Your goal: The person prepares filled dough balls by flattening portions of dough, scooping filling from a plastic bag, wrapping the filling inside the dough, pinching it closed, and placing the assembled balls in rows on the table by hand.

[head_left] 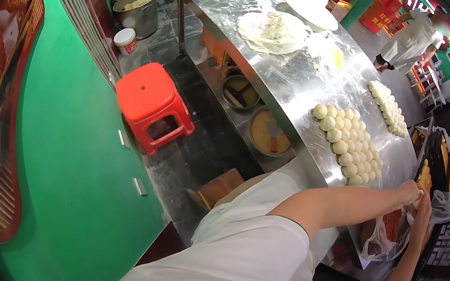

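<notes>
At the right end of the steel table (297,93), my left hand (410,192) and my right hand (424,203) meet, fingers closed together. Something small and pale shows between them, too small to name. Just beyond them are a dark tray (436,168) with yellowish food and a clear plastic bag (449,206). Another clear bag (385,242) with something reddish lies below my left wrist. Many round dough balls (348,143) sit in rows left of my hands, and a second group (388,107) stands farther back.
A flattened dough sheet (272,30) and a pale mound (313,10) lie farther along the table. Basins (270,133) stand on the lower shelf. A red stool (149,96), a white bucket (125,39) and a metal pot (136,12) are on the floor. Another person (414,41) stands behind.
</notes>
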The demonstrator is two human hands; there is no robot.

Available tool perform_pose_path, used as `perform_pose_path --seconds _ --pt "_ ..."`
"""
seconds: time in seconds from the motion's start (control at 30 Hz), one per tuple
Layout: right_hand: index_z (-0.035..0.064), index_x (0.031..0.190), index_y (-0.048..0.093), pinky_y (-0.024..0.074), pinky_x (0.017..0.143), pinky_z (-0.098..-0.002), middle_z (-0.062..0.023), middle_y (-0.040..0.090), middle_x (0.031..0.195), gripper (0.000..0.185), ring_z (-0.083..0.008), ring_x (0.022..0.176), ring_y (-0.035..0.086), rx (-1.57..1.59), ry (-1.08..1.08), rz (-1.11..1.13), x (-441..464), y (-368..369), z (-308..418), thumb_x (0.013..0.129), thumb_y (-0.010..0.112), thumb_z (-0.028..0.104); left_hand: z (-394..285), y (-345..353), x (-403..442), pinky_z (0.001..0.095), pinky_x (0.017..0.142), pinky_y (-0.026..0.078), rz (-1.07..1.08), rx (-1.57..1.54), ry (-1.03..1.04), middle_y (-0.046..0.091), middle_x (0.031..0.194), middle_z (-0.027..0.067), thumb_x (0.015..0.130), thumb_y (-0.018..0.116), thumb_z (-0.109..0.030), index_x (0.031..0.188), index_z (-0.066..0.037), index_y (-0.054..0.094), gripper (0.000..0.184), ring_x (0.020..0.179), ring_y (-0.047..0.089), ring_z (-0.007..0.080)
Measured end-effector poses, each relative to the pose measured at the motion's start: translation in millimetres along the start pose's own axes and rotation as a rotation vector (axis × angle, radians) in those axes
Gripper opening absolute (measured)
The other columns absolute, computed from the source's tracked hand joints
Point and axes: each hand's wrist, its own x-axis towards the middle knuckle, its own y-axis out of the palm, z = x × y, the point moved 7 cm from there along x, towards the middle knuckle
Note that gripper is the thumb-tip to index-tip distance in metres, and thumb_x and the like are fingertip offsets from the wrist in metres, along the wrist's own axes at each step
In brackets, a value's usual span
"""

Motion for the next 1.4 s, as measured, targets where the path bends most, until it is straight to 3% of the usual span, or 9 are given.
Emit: perform_pose_path --seconds 0.3,0.37,0.5,0.53,0.87,1.1,1.2,1.3,1.4 --pt "-0.0048 0.123 0.060 0.0473 0.091 -0.0287 -0.0102 0.064 0.116 0.044 -0.0168 0.102 0.060 -0.278 -0.210 0.139 30 16 -8 0.110 0.043 0.033 -2 -26 7 0.0489 0.070 0.055 0.100 -0.411 -0.225 0.071 0.100 0.0216 0.097 0.053 -0.037 0.106 0.002 0.072 0.044 0.084 0.070 0.0395" --pt "-0.0042 0.125 0.057 0.0468 0.091 -0.0311 -0.0127 0.060 0.114 0.043 -0.0208 0.103 0.059 -1.090 -0.755 -0.054 15 32 9 0.110 0.042 0.033 -34 -37 -25 0.0520 0.077 0.054 0.088 -0.394 -0.194 0.067 0.112 0.0243 0.098 0.050 -0.043 0.118 0.001 0.067 0.051 0.096 0.067 0.0420" --pt "-0.0055 0.136 0.048 0.0486 0.090 -0.0365 -0.0179 0.060 0.116 0.042 -0.0244 0.106 0.062 0.178 -0.031 -0.019 27 41 15 0.108 0.046 0.026 -51 -23 -35 0.0582 0.095 0.048 0.194 -0.488 -0.190 0.047 0.145 0.0298 0.100 0.043 -0.060 0.146 -0.001 0.045 0.075 0.130 0.050 0.0495" --pt "-0.0065 0.133 0.051 0.0486 0.081 -0.0364 -0.0167 0.062 0.110 0.042 -0.0201 0.098 0.061 -0.730 -0.199 0.024 65 -11 -21 0.108 0.047 0.027 -52 -17 -46 0.0650 0.102 0.040 0.322 -0.391 -0.327 0.031 0.157 0.0295 0.099 0.040 -0.068 0.155 -0.004 0.031 0.086 0.138 0.037 0.0551" --pt "-0.0008 0.123 0.055 0.0470 0.071 -0.0279 -0.0041 0.056 0.087 0.028 -0.0128 0.080 0.055 -0.414 -0.316 0.204 17 69 60 0.105 0.051 0.022 -52 -47 -43 0.0675 0.099 0.042 0.139 -0.274 -0.261 0.056 0.134 0.0366 0.099 0.027 -0.073 0.154 -0.010 0.035 0.084 0.107 0.062 0.0598" --pt "0.0022 0.086 0.053 0.0388 0.061 -0.0272 -0.0020 0.048 0.071 0.035 -0.0111 0.064 0.044 -0.366 -0.352 -0.191 53 -11 25 0.108 0.044 0.027 -63 -54 -51 0.0508 0.070 0.059 0.268 -0.229 -0.244 0.069 0.081 0.0345 0.102 0.027 -0.053 0.085 0.010 0.073 0.079 0.071 0.072 0.0454" --pt "0.0031 0.084 0.053 0.0412 0.063 -0.0314 -0.0027 0.051 0.072 0.039 -0.0136 0.068 0.050 -0.321 -0.386 -0.294 18 46 55 0.109 0.039 0.030 -72 -83 -46 0.0419 0.068 0.054 -0.278 -0.234 0.153 0.065 0.079 0.0269 0.102 0.031 -0.059 0.089 0.008 0.066 0.077 0.069 0.065 0.0334" --pt "-0.0027 0.134 0.057 0.0367 0.109 -0.0340 -0.0139 0.059 0.133 0.049 -0.0227 0.125 0.053 0.083 -0.354 -0.177 15 99 29 0.107 0.041 0.035 -51 -85 -23 0.0390 0.075 0.047 -0.455 -0.064 0.908 0.062 0.095 0.0161 0.100 0.038 -0.069 0.096 0.002 0.060 0.075 0.084 0.055 0.0240" --pt "-0.0027 0.139 0.052 0.0357 0.111 -0.0350 -0.0155 0.058 0.135 0.050 -0.0237 0.129 0.051 0.044 -0.289 -0.316 20 89 17 0.109 0.038 0.035 -49 -75 -79 0.0325 0.090 0.045 0.003 -0.553 0.058 0.062 0.108 0.0077 0.102 0.039 -0.065 0.107 0.000 0.063 0.069 0.099 0.055 0.0171"
